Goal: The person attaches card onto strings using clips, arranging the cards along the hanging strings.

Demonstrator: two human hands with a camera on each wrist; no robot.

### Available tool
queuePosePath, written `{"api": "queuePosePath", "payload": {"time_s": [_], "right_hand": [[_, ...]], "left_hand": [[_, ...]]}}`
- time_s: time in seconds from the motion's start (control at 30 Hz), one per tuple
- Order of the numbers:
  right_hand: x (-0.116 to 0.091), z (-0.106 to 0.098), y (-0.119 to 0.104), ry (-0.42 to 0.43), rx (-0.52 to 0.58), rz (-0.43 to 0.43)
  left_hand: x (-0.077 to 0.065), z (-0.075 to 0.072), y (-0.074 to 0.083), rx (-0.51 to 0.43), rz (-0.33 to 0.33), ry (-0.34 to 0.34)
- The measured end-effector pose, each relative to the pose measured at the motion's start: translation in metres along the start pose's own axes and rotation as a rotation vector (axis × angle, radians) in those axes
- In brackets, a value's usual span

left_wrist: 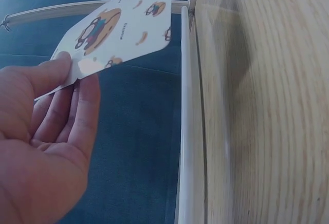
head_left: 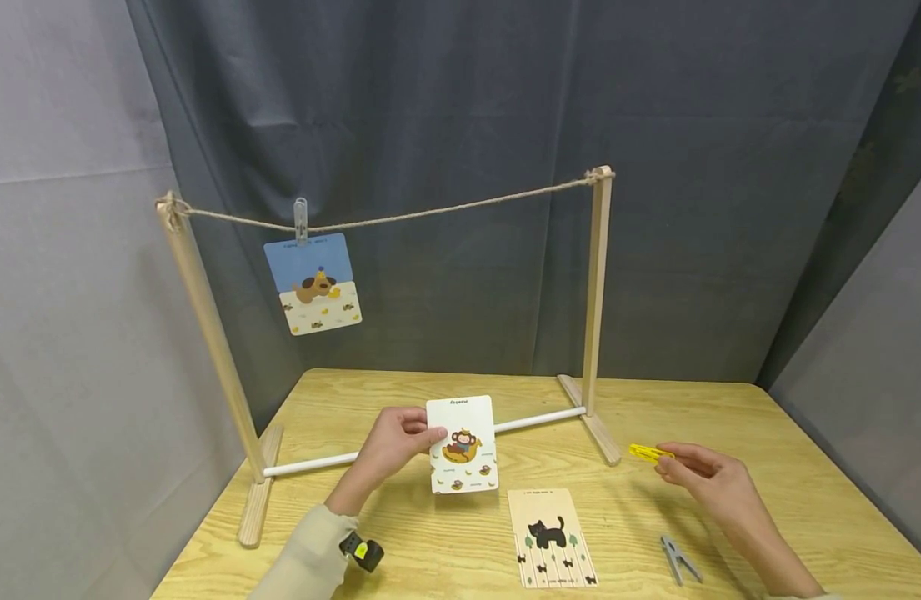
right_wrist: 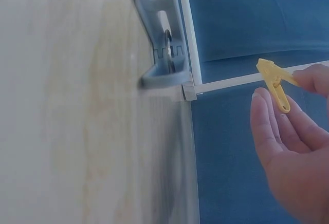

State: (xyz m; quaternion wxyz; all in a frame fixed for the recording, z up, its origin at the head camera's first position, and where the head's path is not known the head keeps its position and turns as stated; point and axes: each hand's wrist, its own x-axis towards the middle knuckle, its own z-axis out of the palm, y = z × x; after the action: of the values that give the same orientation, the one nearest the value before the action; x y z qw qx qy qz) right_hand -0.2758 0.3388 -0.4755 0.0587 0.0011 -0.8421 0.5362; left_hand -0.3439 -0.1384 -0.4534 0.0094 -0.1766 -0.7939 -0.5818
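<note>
My left hand (head_left: 396, 442) pinches a white picture card (head_left: 463, 467) by its left edge, thumb in front; a monkey on a banana is printed on it. The card is held up above the table, in front of the white bar. On the right, my right hand (head_left: 711, 479) pinches a yellow clothespin (head_left: 648, 453) between thumb and fingers, raised over the table. The right wrist view shows the clothespin (right_wrist: 275, 84) by one leg at the thumb. A dog card (head_left: 317, 287) hangs from the rope (head_left: 430, 215) under a clear clothespin (head_left: 301, 221).
A black cat card (head_left: 552, 554) lies on the wooden table (head_left: 430, 567). A grey-blue clothespin (head_left: 679, 560) lies below my right hand. Wooden posts (head_left: 597, 292) on feet carry the rope, joined low down by a white bar (head_left: 538, 420). Dark cloth (head_left: 460, 308) hangs behind.
</note>
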Motion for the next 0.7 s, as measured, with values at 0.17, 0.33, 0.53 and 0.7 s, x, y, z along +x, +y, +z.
{"api": "queuePosePath", "payload": {"time_s": [0.17, 0.33, 0.53, 0.7], "right_hand": [[0.000, 0.000, -0.001, 0.007, -0.013, -0.013], [0.001, -0.001, 0.000, 0.017, 0.002, -0.009], [0.000, -0.002, 0.000, 0.028, 0.016, -0.007], [-0.001, -0.002, 0.000, 0.030, 0.059, -0.008]], "left_hand": [[0.001, 0.000, 0.002, -0.031, -0.003, 0.031], [0.000, -0.002, 0.008, -0.026, -0.001, 0.074], [-0.002, -0.004, 0.014, -0.039, 0.009, 0.107], [-0.004, -0.006, 0.019, -0.050, 0.032, 0.139]]}}
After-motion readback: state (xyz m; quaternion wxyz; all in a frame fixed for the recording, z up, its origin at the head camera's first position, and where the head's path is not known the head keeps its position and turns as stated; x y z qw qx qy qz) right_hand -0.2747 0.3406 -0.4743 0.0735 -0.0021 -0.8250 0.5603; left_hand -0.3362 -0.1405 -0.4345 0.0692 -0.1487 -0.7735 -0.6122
